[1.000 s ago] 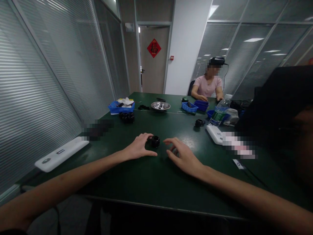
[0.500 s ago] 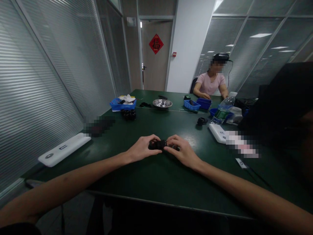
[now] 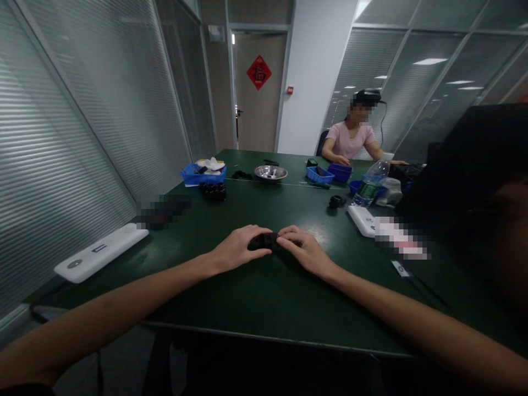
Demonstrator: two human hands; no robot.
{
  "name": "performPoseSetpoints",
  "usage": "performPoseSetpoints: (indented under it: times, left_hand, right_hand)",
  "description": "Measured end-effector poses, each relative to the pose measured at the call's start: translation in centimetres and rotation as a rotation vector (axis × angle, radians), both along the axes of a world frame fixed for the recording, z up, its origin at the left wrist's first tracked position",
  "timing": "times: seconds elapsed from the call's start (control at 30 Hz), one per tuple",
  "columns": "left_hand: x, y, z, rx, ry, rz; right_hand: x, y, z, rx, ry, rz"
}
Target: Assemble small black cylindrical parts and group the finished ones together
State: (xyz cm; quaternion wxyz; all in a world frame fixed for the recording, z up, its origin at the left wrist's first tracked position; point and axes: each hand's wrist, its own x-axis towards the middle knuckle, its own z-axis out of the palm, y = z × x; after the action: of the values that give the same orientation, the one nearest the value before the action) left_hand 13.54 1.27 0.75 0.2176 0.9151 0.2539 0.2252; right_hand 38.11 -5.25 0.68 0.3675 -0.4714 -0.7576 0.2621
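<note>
A small black part (image 3: 268, 241), blocky and too dark to name more exactly, is held just above or on the green table (image 3: 247, 297); I cannot tell which. My left hand (image 3: 239, 248) grips its left side, thumb below and fingers over the top. At its right end, the fingertips and thumb of my right hand (image 3: 307, 252) are pinched together against it. Much of the part is hidden behind the fingers. Farther off to the right lies another black round part (image 3: 337, 202), touched by neither hand.
Black parts (image 3: 213, 191) sit in a cluster by a filled blue basket (image 3: 202, 177). Beyond are a metal bowl (image 3: 270, 174) and blue trays (image 3: 319, 175). A plastic bottle (image 3: 368, 187) stands right of centre. White power banks (image 3: 101, 254) flank both sides. Across the table sits a person (image 3: 350, 140).
The view has shifted slightly. The black part looks turned a little in my fingers, and the dark piece that showed under my right hand is out of sight.
</note>
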Motion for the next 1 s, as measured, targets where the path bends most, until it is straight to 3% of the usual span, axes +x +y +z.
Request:
performPoseSetpoints:
  times: [0.47, 0.6, 0.8, 1.0]
  left_hand:
    - [-0.1, 0.3, -0.5, 0.1, -0.043, -0.038]
    - [-0.1, 0.5, -0.7, 0.083, -0.031, -0.045]
    - [0.0, 0.3, -0.5, 0.095, -0.051, -0.035]
    - [0.1, 0.1, -0.2, 0.07, -0.04, -0.029]
  right_hand:
    - [-0.4, 0.5, -0.9, -0.128, 0.155, -0.033]
    - [-0.5, 0.1, -0.3, -0.176, 0.22, 0.031]
    - [-0.6, -0.2, 0.1, -0.174, 0.198, -0.024]
    - [-0.8, -0.3, 0.5, -0.201, 0.186, 0.034]
